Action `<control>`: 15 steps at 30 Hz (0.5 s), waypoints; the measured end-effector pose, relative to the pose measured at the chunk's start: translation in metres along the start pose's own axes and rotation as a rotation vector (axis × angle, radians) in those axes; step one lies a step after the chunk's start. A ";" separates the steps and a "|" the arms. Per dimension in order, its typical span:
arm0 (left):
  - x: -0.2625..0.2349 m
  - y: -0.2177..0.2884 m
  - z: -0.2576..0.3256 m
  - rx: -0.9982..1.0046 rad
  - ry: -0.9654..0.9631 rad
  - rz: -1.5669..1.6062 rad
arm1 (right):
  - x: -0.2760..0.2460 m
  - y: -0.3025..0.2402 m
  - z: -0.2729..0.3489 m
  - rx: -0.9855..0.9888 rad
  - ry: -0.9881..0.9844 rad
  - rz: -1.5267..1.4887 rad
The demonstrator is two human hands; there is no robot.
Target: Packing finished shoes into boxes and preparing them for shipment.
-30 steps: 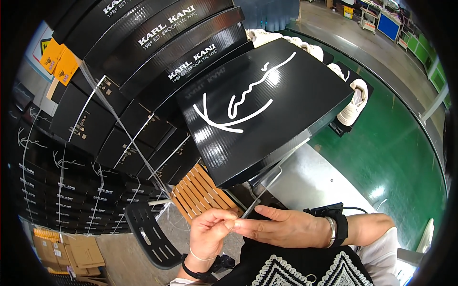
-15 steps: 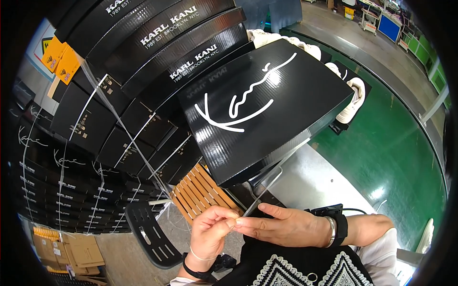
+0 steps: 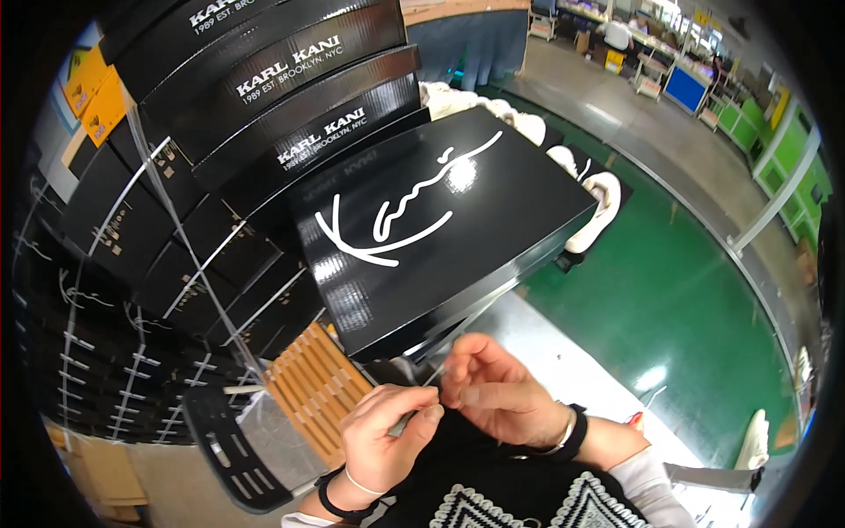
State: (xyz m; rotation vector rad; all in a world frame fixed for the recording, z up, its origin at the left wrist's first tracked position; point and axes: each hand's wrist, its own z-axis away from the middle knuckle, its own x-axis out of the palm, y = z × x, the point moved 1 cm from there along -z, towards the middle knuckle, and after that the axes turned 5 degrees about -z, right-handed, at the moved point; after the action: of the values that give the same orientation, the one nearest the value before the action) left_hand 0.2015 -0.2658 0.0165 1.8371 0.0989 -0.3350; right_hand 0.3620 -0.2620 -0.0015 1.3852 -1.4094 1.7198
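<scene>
My left hand (image 3: 385, 433) is closed in a pinch, thumb and fingertips pressed together on the end of a thin, pale plastic strap (image 3: 464, 326). Close against it, my right hand (image 3: 506, 398) has its fingers curled, the fingertips and thumb meeting at the same strap. From my hands the strap runs up toward the near edge of a glossy black shoebox (image 3: 440, 229) with white script on its lid. Exactly how the strap sits between the fingers is hidden.
More black shoeboxes (image 3: 299, 70) are stacked behind and to the left, bound with pale straps. White shoes (image 3: 598, 209) line the green conveyor belt (image 3: 669, 308). A wooden slatted stool (image 3: 304, 387) and a black slotted chair back (image 3: 233, 453) stand at left. Workbenches and people are far off.
My right hand has gone from fingers stretched out flat to curled around the strap. My left hand still pinches. The whole view has shifted, moving the boxes left and down in it.
</scene>
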 end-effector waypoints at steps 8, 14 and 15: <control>0.012 0.004 -0.009 0.428 0.119 -0.120 | 0.001 -0.003 0.007 0.042 -0.038 -0.026; 0.004 0.000 -0.005 0.549 0.223 -0.221 | 0.008 0.003 0.006 -0.092 -0.045 0.245; 0.002 -0.001 -0.005 0.544 0.233 -0.218 | 0.009 0.004 0.006 -0.082 -0.045 0.251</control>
State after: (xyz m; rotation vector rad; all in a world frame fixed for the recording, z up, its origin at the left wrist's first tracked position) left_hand 0.2042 -0.2607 0.0168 2.4090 0.4035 -0.3173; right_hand 0.3577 -0.2703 0.0046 1.2536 -1.7206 1.7702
